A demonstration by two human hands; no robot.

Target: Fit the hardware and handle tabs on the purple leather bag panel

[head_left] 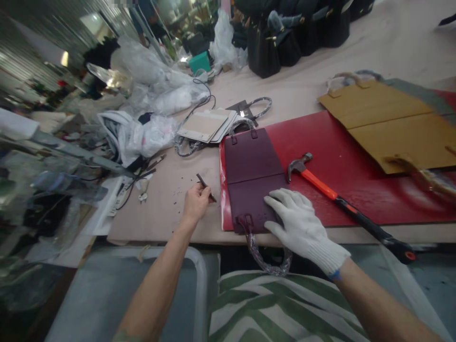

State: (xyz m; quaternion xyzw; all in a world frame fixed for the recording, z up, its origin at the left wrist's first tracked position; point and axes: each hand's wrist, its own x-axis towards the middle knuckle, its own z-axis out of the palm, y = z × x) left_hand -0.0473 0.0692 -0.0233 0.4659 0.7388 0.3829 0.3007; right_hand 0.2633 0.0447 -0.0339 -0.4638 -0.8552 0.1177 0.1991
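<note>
My bare left hand (196, 202) is closed around a short dark rod-like tool (202, 180), just left of the red board (320, 142). The tool's exact kind does not show. A dark purple leather bag panel (254, 156) lies flat on the board's left end, with a wrapped handle at the far edge and a second handle (265, 268) hanging over the table's front edge. My right hand (299, 221), in a white knit glove, rests with fingers spread on the panel's near right part. Right of the panel lies a claw hammer (317, 183) with an orange and black grip.
Mustard bag panels (388, 118) with handles lie on the board's right part. Behind the purple panel is a stack of pale panels (208, 124). Black bags (263, 52) stand at the back. Plastic-wrapped bundles (153, 135) crowd the left; a grey bin (142, 285) sits below the front edge.
</note>
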